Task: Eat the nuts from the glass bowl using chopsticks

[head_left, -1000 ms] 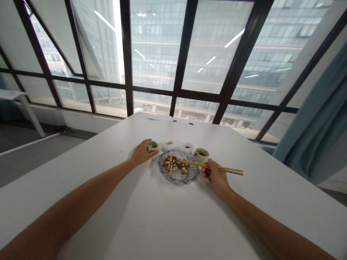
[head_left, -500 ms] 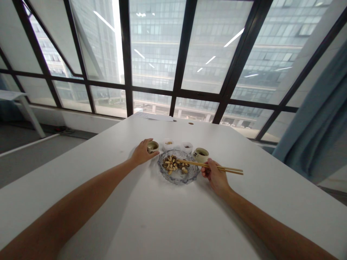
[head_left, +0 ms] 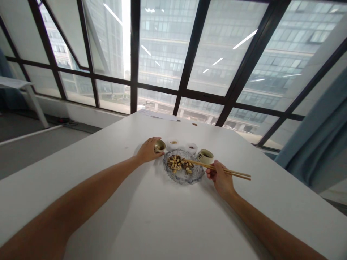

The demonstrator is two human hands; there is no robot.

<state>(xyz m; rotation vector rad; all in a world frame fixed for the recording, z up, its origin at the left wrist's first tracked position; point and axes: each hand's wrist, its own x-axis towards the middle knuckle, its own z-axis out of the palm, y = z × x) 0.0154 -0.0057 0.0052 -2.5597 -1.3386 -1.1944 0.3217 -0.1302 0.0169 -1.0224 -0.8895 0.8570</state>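
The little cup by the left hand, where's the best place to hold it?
Around its outer wall, I'd say, from the left, as the left hand does. The cup is round and shows no handle, though the hand hides part. Its mouth tips toward the viewer, and the glass bowl and a small white dish crowd its right, so its left side looks freest.

Tan chopsticks slant over nuts near a tilted greenish cup.

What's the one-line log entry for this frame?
left hand: holds cup, tilted | right hand: holds chopsticks, tips at nuts | nuts: in glass dish
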